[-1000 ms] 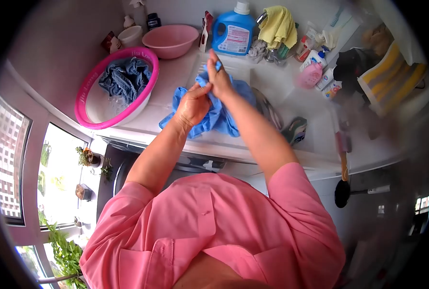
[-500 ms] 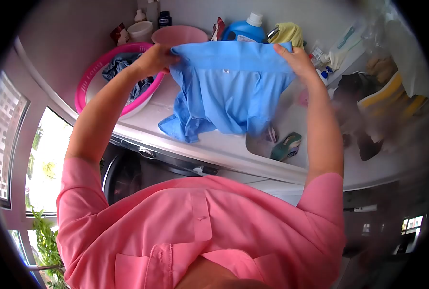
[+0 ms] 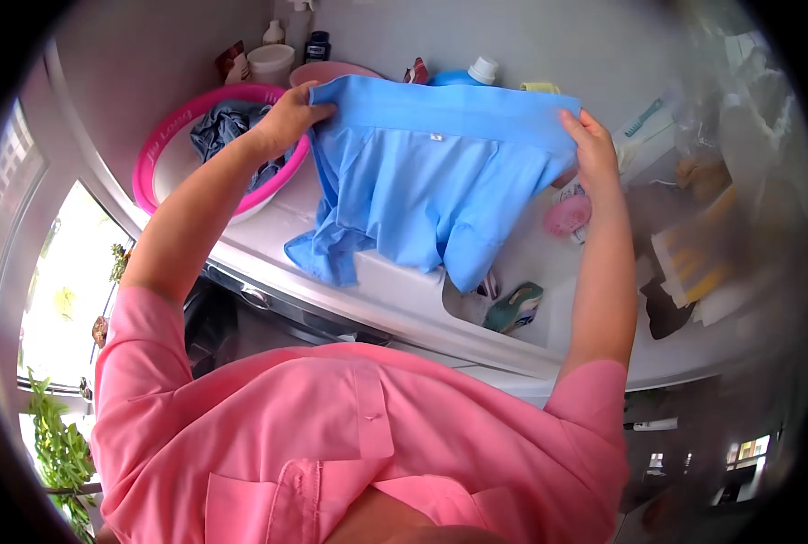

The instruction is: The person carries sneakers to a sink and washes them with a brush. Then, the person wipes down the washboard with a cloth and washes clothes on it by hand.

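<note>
Table: the white table (image 3: 275, 228) runs across in front of the person, its back edge at the wall, with a sunken basin area (image 3: 553, 295) cut in right of the middle.
Blue garment: the blue garment (image 3: 413, 172) is held up over the middle of the table, its wide band stretched taut between both hands; its lower left folds hang down by the front edge.
Pink-rimmed tub: the tub (image 3: 154, 152) stands at the table's left end, with crumpled dark-blue cloth (image 3: 221, 129) inside.
Pink bowl: by the back edge, the bowl (image 3: 331, 70) is partly hidden behind the garment.
Left hand: this hand (image 3: 290, 120) pinches the band's left end, thumb against fingers.
Right hand: this one (image 3: 594, 150) pinches the band's right end the same way.
Blue bottle: white-capped, the bottle (image 3: 458, 78) shows only its top near the back edge.
Green item: the item (image 3: 514, 306) lies in the sunken area's front left corner; I can't tell what it is.
</note>
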The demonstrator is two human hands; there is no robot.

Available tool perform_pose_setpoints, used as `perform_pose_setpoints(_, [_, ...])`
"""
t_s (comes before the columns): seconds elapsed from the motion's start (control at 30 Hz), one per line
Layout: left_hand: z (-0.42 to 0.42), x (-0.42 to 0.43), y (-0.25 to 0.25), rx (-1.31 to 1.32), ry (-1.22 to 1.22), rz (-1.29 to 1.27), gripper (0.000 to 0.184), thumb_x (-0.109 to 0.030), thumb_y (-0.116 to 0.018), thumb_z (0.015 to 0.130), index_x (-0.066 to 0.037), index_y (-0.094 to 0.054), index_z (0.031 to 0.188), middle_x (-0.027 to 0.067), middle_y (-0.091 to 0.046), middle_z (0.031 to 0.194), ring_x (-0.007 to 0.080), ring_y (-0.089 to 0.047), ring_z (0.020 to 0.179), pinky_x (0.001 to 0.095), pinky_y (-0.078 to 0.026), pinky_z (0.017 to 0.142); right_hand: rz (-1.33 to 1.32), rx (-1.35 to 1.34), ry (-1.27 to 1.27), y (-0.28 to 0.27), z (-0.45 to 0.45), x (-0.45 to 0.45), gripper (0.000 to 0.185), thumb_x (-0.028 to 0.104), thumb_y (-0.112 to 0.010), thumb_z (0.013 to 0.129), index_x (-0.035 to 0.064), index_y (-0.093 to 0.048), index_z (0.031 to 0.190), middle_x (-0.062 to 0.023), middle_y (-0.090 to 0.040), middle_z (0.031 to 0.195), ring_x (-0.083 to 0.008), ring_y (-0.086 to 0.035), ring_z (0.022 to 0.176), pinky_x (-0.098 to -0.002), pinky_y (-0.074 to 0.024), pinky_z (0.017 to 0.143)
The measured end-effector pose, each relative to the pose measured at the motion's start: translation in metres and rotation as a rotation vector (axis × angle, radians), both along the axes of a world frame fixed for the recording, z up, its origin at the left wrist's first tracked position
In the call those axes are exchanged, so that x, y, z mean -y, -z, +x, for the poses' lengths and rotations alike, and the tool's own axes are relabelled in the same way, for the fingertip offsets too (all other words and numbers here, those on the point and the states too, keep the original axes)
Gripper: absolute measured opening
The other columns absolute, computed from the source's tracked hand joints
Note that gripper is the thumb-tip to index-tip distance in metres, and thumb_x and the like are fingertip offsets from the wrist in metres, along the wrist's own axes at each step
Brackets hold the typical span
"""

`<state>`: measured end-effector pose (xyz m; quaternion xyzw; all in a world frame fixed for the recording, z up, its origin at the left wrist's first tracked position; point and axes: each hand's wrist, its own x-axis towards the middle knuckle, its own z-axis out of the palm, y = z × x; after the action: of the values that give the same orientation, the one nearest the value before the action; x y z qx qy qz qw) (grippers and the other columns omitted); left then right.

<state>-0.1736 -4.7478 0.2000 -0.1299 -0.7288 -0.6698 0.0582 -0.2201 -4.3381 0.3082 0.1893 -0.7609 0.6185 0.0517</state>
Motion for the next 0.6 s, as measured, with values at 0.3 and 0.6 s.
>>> perform_pose_setpoints(0.3, [-0.007, 0.011, 0.003, 0.214, -0.061, 0.286, 0.040, -0.032, -0.058, 0.091, -0.001, -0.054, 0.116, 0.0070, -0.060, 0.109, 0.0163, -0.058, 0.095, 0.0305, -0.043, 0.090, -0.103, -0.001, 0.029, -0.001, 0.000, -0.008, 0.026, 0.018, -0.057, 0.092, -0.0031, -0.058, 0.107, -0.0090, -0.063, 0.104, -0.0144, -0.059, 0.094, -0.0277, -0.0453, 0.083])
perform_pose_setpoints(0.6, [-0.015, 0.019, 0.005, 0.181, 0.028, 0.455, 0.038, -0.031, -0.053, 0.094, 0.000, -0.054, 0.116, 0.0087, -0.060, 0.110, 0.0176, -0.058, 0.098, 0.0330, -0.045, 0.092, -0.123, -0.054, 0.037, 0.004, 0.001, -0.002, 0.027, 0.019, -0.055, 0.093, -0.0038, -0.060, 0.106, -0.0072, -0.064, 0.101, -0.0149, -0.059, 0.090, -0.0283, -0.0451, 0.082])
